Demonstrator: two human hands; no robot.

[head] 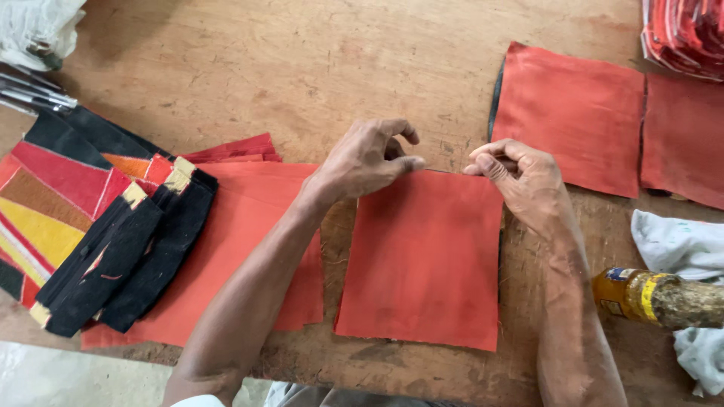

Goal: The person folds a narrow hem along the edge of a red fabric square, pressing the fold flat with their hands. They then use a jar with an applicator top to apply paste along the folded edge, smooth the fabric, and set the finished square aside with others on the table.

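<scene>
Bottle (654, 297) at right edge lying on its side, amber, grimy, with a yellow band and a small blue-and-white label patch near its neck; it rests on a white rag (682, 249).

Red fabric square (424, 260) lies flat in the middle of the wooden table (302, 68), bottom edge close to the table's near edge. Left hand (369, 158) pinches the square's top edge near its left corner, thumb and forefinger closed on the cloth, other fingers curled above. Right hand (524, 177) pinches the same top edge at the right corner, fingers bunched narrow on it.

To the left, a larger red fabric sheet (241, 226), just beside the square, a thin strip of bare wood between them. Over its left part, black folded pieces (124, 256) with tan tips, and patchwork cloth (49, 203) in red, yellow, brown, black. Upper right: two more red squares (577, 117), side by side, well apart from the hands. Striped red stack (686, 34) in top right corner. Metal tools (30, 94) at top left; cannot tell what kind.

Open bare wood above the hands, scratched, matte. Fabrics look woven, soft, edges slightly frayed.
</scene>
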